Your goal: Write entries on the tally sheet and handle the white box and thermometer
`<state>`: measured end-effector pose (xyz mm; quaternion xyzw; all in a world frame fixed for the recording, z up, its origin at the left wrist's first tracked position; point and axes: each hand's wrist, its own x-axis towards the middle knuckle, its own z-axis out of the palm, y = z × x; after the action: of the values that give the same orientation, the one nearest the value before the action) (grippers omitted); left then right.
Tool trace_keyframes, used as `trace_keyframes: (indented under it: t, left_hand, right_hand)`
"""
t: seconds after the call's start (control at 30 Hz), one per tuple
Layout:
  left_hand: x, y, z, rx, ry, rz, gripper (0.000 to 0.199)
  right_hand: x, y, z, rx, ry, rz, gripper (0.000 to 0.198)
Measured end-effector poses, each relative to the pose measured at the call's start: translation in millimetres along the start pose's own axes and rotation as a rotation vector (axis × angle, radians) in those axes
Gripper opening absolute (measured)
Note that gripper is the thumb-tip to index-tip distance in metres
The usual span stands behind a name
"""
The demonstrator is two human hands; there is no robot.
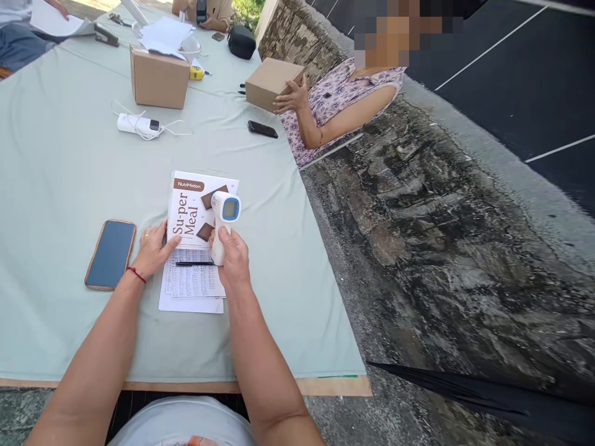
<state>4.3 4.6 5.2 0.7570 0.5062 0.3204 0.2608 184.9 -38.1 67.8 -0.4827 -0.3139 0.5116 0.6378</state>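
Note:
My left hand [153, 251] grips the lower left edge of a white and brown "Su-per Meal" box [188, 201], its thumb on the front and its other fingers along the side. A white infrared thermometer [218, 244] with a blue-rimmed screen stands upright in my closed right hand [235, 260], in front of the box's right side. Below the box lie printed sheets [193, 286] with a black pen [193, 264] across them. To the left of my left hand rests a large phone [110, 254] in a brown case.
A white power bank [139, 125] with cables and a cardboard box [160, 80] topped with papers stand farther back on the cloth-covered table [60, 167]. At the right edge a seated person holds another cardboard box [267, 83], near a black phone [263, 129]. Other people sit at the far end.

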Motion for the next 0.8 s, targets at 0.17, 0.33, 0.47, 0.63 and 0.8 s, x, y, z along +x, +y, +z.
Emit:
trace_keyframes:
  t: [0.17, 0.33, 0.47, 0.63, 0.8]
  left_hand:
    - [0.4, -1.7, -1.1, -0.03, -0.005, -0.005, 0.051]
    - [0.2, -0.3, -1.4, -0.08, 0.0, -0.007, 0.054]
    - [-2.6, -1.5, -5.2, -0.13, 0.039, -0.026, 0.069]
    - [-1.4, -5.3, -18.2, -0.103, -0.119, -0.037, 0.072]
    - [4.7, 5.3, -34.3, 0.156, -0.173, -0.119, 0.064]
  right_hand:
    - [-3.1, -5.1, 4.3, -0.011, -0.014, 0.026, 0.043]
    - [-11.6, -11.3, 1.8, -0.035, -0.047, 0.058, 0.047]
    - [-31.0, -19.3, -12.1, -0.012, -0.022, 0.079, 0.048]
    - [-60.4, -27.3, -42.1, 0.006, -0.011, 0.142, 0.045]
    - [-84.4, -30.3, -69.5, -0.027, -0.044, 0.172, 0.043]
